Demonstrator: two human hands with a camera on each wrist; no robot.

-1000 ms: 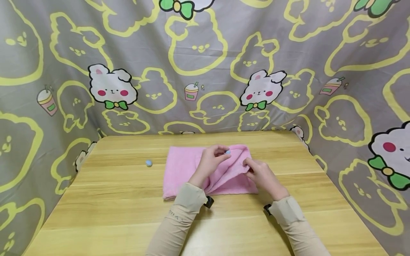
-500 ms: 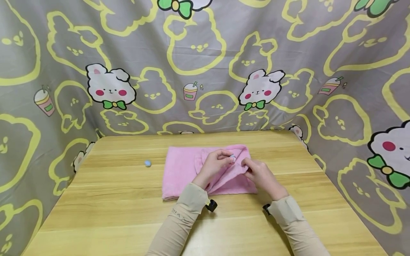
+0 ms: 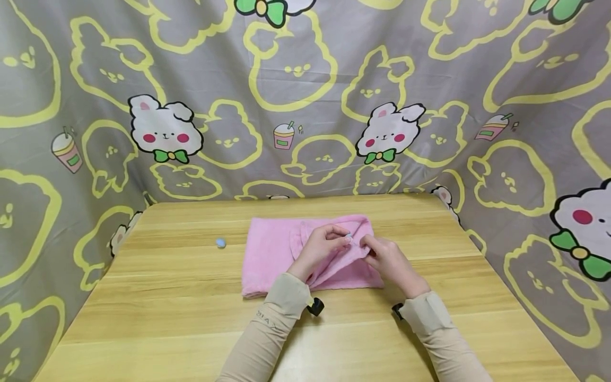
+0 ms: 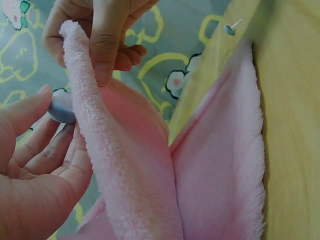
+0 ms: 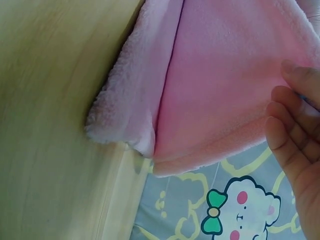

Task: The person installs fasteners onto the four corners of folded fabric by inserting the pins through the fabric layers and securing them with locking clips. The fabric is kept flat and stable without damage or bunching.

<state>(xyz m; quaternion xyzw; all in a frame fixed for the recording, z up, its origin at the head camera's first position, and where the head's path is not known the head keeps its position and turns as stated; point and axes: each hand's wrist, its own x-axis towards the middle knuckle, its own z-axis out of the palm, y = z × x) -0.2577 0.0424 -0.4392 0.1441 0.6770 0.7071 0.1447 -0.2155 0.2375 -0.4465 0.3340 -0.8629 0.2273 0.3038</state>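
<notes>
A pink plush cloth lies folded on the table, its right upper layer lifted into an open fold. My left hand pinches a blue round-headed pin between thumb and fingers. In the left wrist view the pin's head sits right at the raised fluffy edge; its point is hidden. Pinching that same lifted layer is my right hand, thumb on its smooth inner face in the right wrist view. Another blue pin lies on the table left of the cloth; its thin shaft shows in the left wrist view.
The wooden table extends around the cloth on all sides. A grey curtain with rabbit drawings hangs behind it and at both sides. Small black wrist cameras sit at the cuffs.
My left hand has moved slightly right and down, bringing the pin from above the cloth to the lifted edge beside the right hand. The right hand keeps its grip on the cloth.
</notes>
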